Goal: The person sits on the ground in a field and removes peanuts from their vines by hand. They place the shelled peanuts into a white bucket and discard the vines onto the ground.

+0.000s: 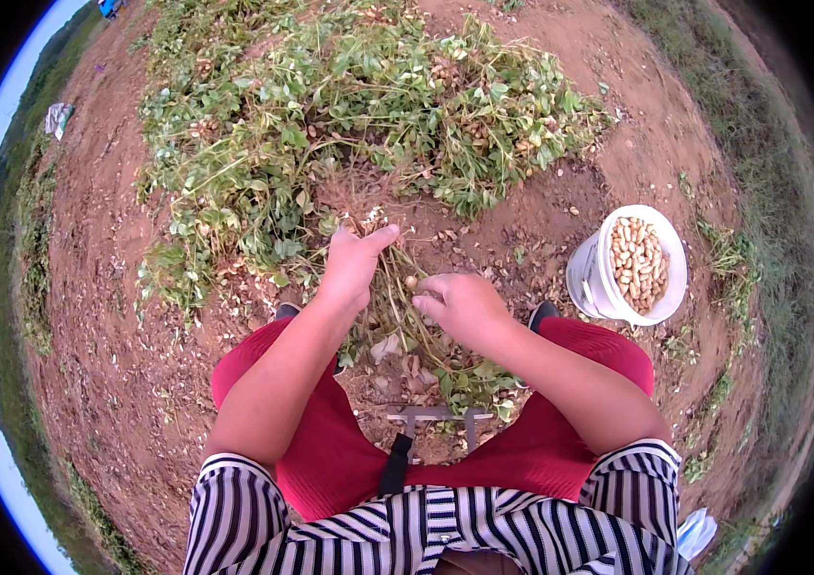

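My left hand (355,262) grips a bunch of peanut plant stems (396,291) near the root end, thumb pointing to the right. Thin roots (360,190) fan out beyond that fist, and the leafy end (475,384) hangs down between my knees. At the right side of the stems, the fingertips of my right hand (461,305) are closed on a single peanut pod (411,283). Whether that pod is still joined to the plant cannot be made out.
A white bucket (594,277) holding many peanut pods (638,266) stands on the soil to my right. Uprooted peanut plants (371,93) are heaped ahead of me. A low metal-framed seat (439,414) shows between my legs. A plastic bag (696,532) lies at lower right.
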The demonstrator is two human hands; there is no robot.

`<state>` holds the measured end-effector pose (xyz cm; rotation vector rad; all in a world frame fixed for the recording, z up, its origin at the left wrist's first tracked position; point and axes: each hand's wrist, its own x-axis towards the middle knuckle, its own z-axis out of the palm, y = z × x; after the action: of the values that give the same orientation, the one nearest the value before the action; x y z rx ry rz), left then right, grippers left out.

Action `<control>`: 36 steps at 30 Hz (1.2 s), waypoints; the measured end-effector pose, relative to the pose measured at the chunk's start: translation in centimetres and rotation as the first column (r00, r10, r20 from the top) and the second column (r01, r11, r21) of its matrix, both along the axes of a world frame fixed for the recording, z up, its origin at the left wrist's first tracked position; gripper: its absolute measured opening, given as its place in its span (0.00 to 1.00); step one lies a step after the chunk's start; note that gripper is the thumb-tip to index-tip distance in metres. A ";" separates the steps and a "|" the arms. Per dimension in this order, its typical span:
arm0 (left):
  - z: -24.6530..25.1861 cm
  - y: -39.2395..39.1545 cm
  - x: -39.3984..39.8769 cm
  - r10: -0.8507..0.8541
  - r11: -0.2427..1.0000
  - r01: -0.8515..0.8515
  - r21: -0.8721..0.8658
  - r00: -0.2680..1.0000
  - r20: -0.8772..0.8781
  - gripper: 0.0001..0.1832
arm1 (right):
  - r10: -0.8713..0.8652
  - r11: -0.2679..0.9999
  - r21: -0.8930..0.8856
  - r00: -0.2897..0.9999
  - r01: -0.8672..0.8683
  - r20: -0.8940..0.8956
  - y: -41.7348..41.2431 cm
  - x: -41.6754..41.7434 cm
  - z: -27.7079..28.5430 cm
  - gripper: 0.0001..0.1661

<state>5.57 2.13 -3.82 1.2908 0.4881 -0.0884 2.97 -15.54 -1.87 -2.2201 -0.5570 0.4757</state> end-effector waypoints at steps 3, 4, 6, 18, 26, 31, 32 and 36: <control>0.3 -0.5 -0.2 0.030 1.000 -0.030 -0.006 0.999 0.012 0.09 | -0.149 0.989 -0.003 0.989 0.149 0.007 0.9 -0.2 -0.5 0.18; 0.5 -0.6 -0.2 0.029 0.999 -0.029 -0.017 1.000 0.003 0.09 | -0.181 0.983 0.008 0.983 0.181 0.019 1.0 -0.2 -0.8 0.18; 0.9 -0.7 -0.3 0.033 0.998 -0.034 -0.047 0.999 -0.019 0.10 | -0.242 0.970 0.032 0.970 0.240 0.041 1.3 0.1 -1.2 0.19; 0.8 1.1 -0.1 0.098 0.993 -0.100 -0.057 0.995 -0.029 0.08 | -0.150 0.961 0.208 0.974 0.184 -0.168 1.9 1.8 -0.9 0.11; 2.0 1.1 -0.3 0.054 0.998 -0.057 0.026 0.994 0.091 0.11 | 0.266 0.791 0.463 0.457 0.400 -0.849 -0.3 2.9 0.8 0.04; 2.3 0.5 -0.3 0.057 0.997 -0.061 0.045 0.994 0.096 0.11 | 0.325 0.691 0.501 0.395 0.521 -0.859 -0.4 2.1 0.1 0.06; 2.3 0.5 -0.3 0.055 0.997 -0.061 0.057 0.994 0.090 0.12 | 0.328 0.675 0.502 0.389 0.541 -0.861 -0.3 1.9 0.2 0.07; 1.5 0.0 -0.1 0.051 0.997 -0.056 0.045 0.993 0.111 0.15 | 0.364 0.675 0.510 0.360 0.533 -0.859 -0.6 1.9 0.2 0.10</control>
<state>5.50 2.13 -2.27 1.3213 0.4323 0.0392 4.86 -16.15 -1.71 -0.8308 0.0830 1.1230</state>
